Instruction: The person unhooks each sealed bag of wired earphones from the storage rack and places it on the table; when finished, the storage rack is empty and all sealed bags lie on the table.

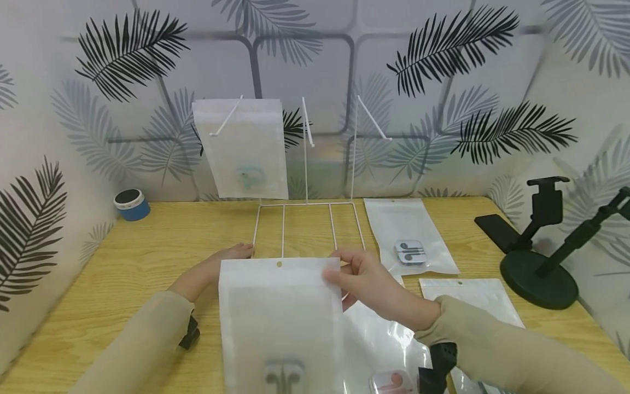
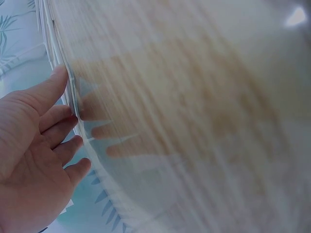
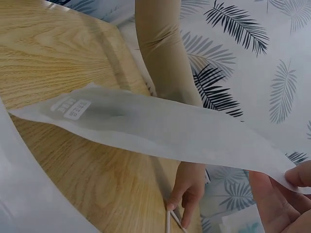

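My right hand (image 1: pixel 369 279) pinches the upper right edge of a white zip pouch (image 1: pixel 280 306), thumb in front. The pouch has a small hang hole at the top, and earphones (image 1: pixel 284 375) show faintly through it. In the right wrist view the same pouch (image 3: pixel 160 128) is seen nearly edge-on, with a white label. My left hand (image 1: pixel 228 257) holds the front left part of a white wire display rack's base (image 1: pixel 255 227). The left wrist view shows thumb and fingertips at the wire, beside their reflections. Another pouch (image 1: pixel 241 148) hangs on the rack's left hook.
Two more rack hooks (image 1: pixel 307 123) stand bare. Several clear-front pouches with earphone cases lie to the right, one pouch (image 1: pixel 413 235) at the back. A black phone stand (image 1: pixel 538 279) and a dark flat slab (image 1: pixel 497 232) stand farther right. A blue-and-white round container (image 1: pixel 132 205) sits back left.
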Demonstrator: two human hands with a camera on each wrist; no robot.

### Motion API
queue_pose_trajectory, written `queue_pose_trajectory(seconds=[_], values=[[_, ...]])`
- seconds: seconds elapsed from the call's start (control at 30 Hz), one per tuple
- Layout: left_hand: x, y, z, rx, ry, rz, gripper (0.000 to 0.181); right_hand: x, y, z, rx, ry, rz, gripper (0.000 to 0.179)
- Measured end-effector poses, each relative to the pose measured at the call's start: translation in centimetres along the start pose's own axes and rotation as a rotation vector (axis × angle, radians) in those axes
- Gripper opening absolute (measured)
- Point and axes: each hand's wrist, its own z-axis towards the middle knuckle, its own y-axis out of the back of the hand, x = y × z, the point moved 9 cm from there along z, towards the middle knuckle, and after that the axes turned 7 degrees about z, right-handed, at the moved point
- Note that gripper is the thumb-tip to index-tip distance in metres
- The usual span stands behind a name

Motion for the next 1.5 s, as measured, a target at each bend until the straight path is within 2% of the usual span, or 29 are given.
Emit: queue_pose_trajectory(seconds=[0.17,0.23,0.47,0.7,0.9,1.17,1.33,1.5], values=[[-0.5,0.3,-1.0,-0.021,0.007,-0.008,0.073,-1.7,-0.2,0.4,0.037,-0.045,0.001,0.016],[-0.6,0.4,-1.2,-0.03,0.013,0.001,0.073,-2.3,-0.3,0.6,0.055,-0.062,-0.032,0.016],[-0.8,0.6,-1.2,-0.05,0.014,0.037,0.063,-4.8,-0.2,1.8,0.095,-0.099,-0.241,0.014],[-1.0,0.7,-1.1,-0.064,0.002,0.059,0.061,-6.4,-0.4,3.6,0.201,-0.105,-0.477,0.007],[-0.9,0.7,-1.1,-0.061,0.024,0.056,0.061,-7.3,-0.9,4.9,0.264,-0.14,-0.6,0.008],[-1.2,0.6,-1.3,-0.058,0.012,0.041,0.061,-7.9,-0.5,7.1,0.217,-0.121,-0.697,0.008],[-1.0,0.5,-1.2,-0.058,0.012,0.041,0.061,-8.3,0.4,8.1,0.185,-0.125,-0.704,0.008],[-0.7,0.4,-1.1,-0.05,0.022,0.049,0.061,-8.6,0.4,8.5,0.207,-0.123,-0.717,0.011]])
